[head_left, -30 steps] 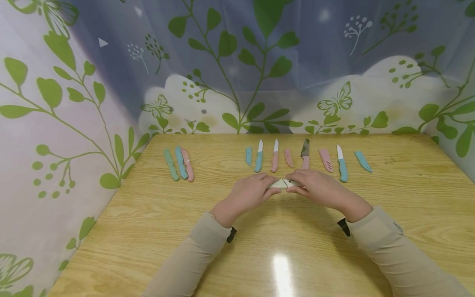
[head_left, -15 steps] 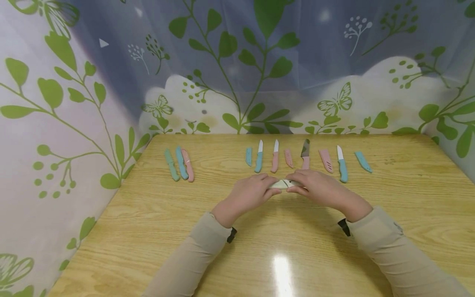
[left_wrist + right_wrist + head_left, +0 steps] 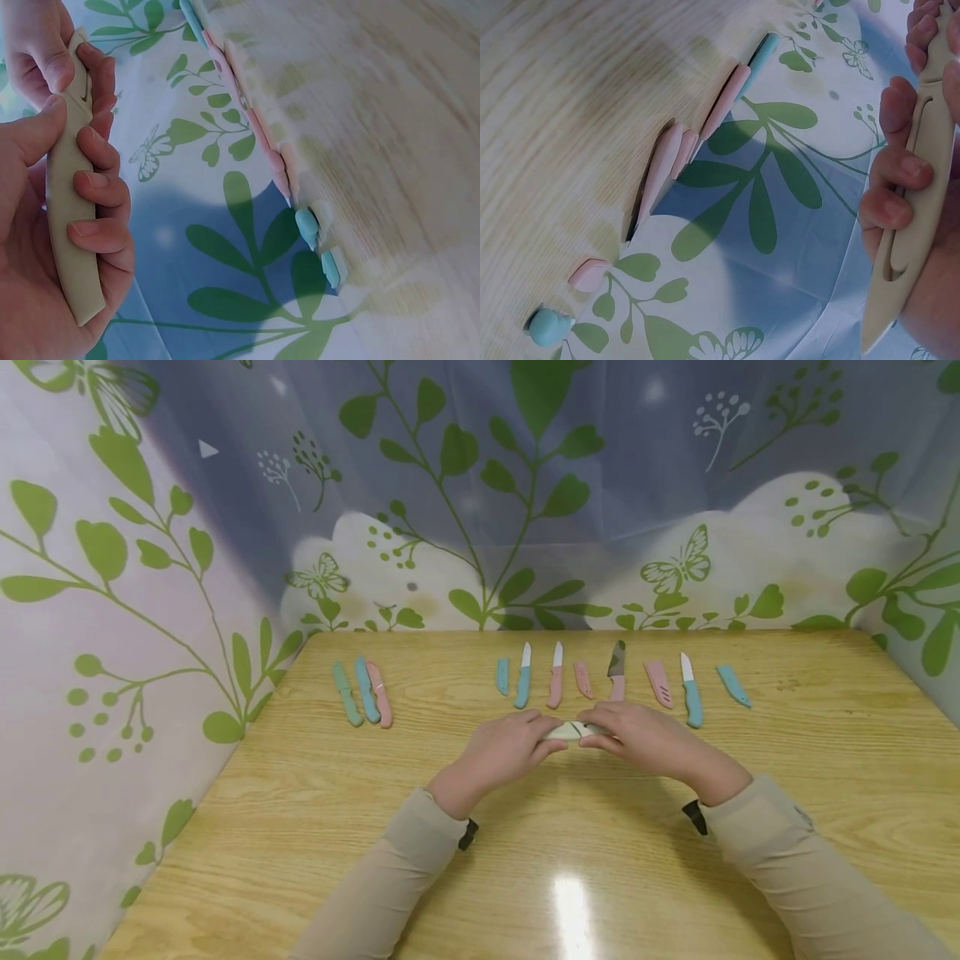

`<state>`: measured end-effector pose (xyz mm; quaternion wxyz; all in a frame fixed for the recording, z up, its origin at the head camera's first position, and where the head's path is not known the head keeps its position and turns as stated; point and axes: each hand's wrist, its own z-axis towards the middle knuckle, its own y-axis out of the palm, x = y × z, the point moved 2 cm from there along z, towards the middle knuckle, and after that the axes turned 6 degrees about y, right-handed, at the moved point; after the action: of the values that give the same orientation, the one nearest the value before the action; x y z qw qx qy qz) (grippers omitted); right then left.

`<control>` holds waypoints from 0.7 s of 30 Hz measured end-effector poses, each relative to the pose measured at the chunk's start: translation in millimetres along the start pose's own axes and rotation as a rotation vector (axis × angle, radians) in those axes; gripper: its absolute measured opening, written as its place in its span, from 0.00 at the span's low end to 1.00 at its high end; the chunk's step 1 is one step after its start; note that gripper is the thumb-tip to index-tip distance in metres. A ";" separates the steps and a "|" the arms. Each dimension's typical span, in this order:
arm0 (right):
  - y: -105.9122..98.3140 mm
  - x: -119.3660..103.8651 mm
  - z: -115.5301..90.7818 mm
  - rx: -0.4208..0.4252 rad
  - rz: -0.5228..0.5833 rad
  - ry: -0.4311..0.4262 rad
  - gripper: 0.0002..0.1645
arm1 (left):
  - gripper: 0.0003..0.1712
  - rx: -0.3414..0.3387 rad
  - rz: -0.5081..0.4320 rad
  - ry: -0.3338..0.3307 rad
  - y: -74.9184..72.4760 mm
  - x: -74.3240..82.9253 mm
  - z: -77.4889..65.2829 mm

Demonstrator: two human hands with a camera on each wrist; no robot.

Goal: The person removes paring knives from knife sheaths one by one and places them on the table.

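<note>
Both hands hold a cream-coloured knife [image 3: 564,732] with its sheath on, above the middle of the table. The left hand [image 3: 502,747] wraps its fingers around the plain handle [image 3: 69,199]. On the other end, the right hand [image 3: 647,742] grips the slotted sheath [image 3: 924,217]. Handle and sheath meet at a slanted seam between the thumbs, and no blade shows there. Just behind the hands lie a pink-handled knife with a dark patterned blade [image 3: 617,662], a pink knife [image 3: 555,681] and a blue knife [image 3: 522,685], all unsheathed.
Farther right are a pink sheath [image 3: 658,683], another bare blue knife [image 3: 693,700] and a blue sheath [image 3: 734,686]. Small blue [image 3: 502,677] and pink [image 3: 582,679] sheaths lie among the knives. Green [image 3: 347,693], blue [image 3: 367,689] and pink [image 3: 380,695] sheathed knives lie at left.
</note>
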<state>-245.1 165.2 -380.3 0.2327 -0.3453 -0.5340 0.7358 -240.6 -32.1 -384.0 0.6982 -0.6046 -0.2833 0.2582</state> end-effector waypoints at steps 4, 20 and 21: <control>0.2 0.9 0.3 -0.006 0.006 0.012 0.19 | 0.26 0.002 -0.012 0.002 -0.5 -1.2 -0.1; -1.8 3.3 1.1 -0.005 0.010 0.020 0.18 | 0.24 0.003 -0.022 0.004 -2.5 -3.9 -0.6; -1.9 3.6 0.8 -0.008 0.010 0.024 0.18 | 0.24 0.004 -0.025 0.004 -2.5 -4.1 -0.8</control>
<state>-248.0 167.8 -379.2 0.2339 -0.3576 -0.5323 0.7308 -242.9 -35.8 -382.0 0.7032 -0.6000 -0.2890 0.2489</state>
